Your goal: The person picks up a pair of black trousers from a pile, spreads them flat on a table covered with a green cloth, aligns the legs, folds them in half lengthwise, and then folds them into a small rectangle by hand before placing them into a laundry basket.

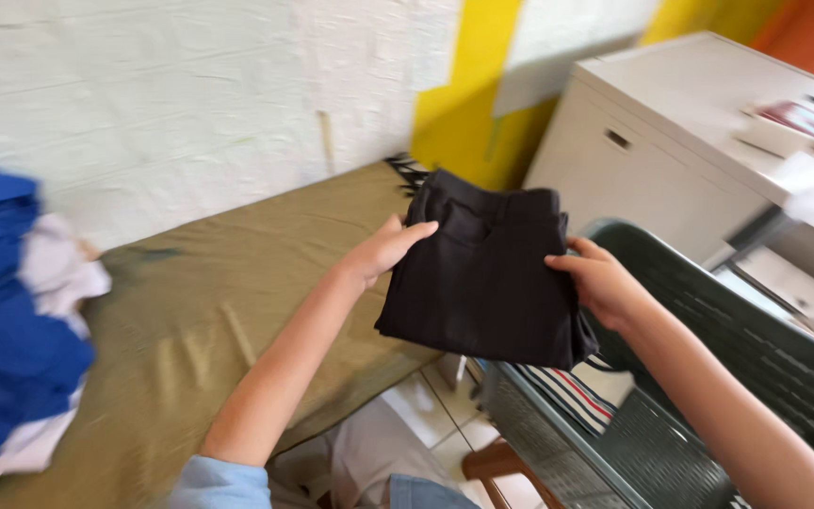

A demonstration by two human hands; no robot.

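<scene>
Trousers (487, 283), black and folded, hang in the air between my two hands, above the edge of the olive cloth (190, 311) and the dark green laundry basket (708, 377). My left hand (383, 250) grips their left side, fingers closed around the fabric. My right hand (600, 283) pinches their right edge, fingers closed too. Under the trousers, in the basket, lies a striped cloth (572, 396). Far left of the trousers is a blue and white pile (7, 330).

Olive cloth (200, 311) over table; blue-white clothes pile (7, 320) left; dark plastic basket (708, 377), striped fabric (572, 396) inside; white chest freezer (680, 141).
</scene>
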